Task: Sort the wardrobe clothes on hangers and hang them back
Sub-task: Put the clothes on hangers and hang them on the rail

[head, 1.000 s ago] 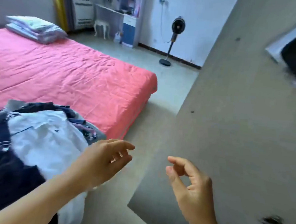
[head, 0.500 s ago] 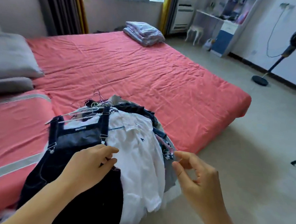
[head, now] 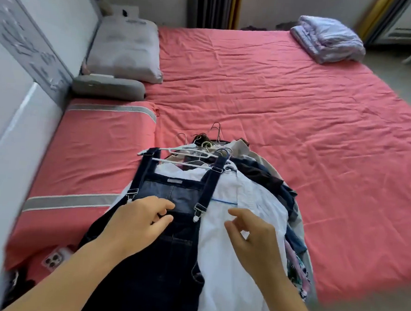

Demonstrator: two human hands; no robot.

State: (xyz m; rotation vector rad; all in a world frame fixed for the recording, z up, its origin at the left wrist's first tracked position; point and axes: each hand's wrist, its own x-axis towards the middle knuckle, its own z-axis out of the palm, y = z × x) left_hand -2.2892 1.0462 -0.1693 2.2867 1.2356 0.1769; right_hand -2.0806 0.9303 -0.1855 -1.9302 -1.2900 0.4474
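Hands over clothes pile (head: 264,197) on bed (head: 287,100).
Pile on near bed edge, hangers (head: 190,154) at far end, hooks pointing away. Dungarees (head: 159,260) on top left, straps over white hanger; white shirt (head: 230,277) beside, darker garments under at right. Left hand (head: 136,225) on dungarees bib, fingers loosely bent, thumb apart, nothing gripped. Right hand (head: 252,232) above shirt, fingers half-curled, loose; touching fabric or not, cannot tell. Pillows (head: 124,51) at headboard, folded blanket (head: 327,40) on far corner, phone (head: 55,259) at left near edge.
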